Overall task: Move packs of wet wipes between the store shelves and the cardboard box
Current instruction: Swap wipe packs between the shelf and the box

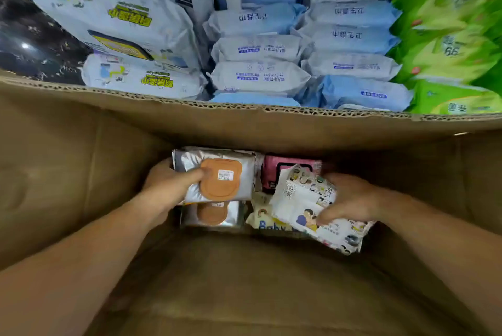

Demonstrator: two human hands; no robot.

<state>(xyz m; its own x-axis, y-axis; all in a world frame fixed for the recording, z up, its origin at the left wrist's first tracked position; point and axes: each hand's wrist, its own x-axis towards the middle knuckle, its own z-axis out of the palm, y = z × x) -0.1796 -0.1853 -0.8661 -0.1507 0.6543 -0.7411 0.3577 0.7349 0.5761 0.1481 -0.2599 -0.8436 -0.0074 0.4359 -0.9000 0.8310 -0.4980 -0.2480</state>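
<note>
A: Left hand (pixel 168 186)?
B: A silver pack (pixel 239 170) is being gripped by it inside the cardboard box (pixel 190 123), with the thumb being pressed on the orange lid and the fingers curled round the pack's left edge. A white price sticker (pixel 225 174) is being shown on the lid (digits too blurred to read).
A: Right hand (pixel 350 199)?
B: A cartoon-printed white pack (pixel 301 199) is being clasped by it, tilted, fingers wrapped round the right end.
A: Under them?
B: A second silver pack (pixel 214 213), a pink pack (pixel 288 170) and a cream pack (pixel 264 220) reading "Baby" are being kept at the box bottom.
A: Shelves?
B: White packs with yellow lettering (pixel 122 17), blue packs (pixel 350 36) and green packs (pixel 448 45) marked "99" are being displayed beyond the box's far wall (the rest of the print is unreadable).
</note>
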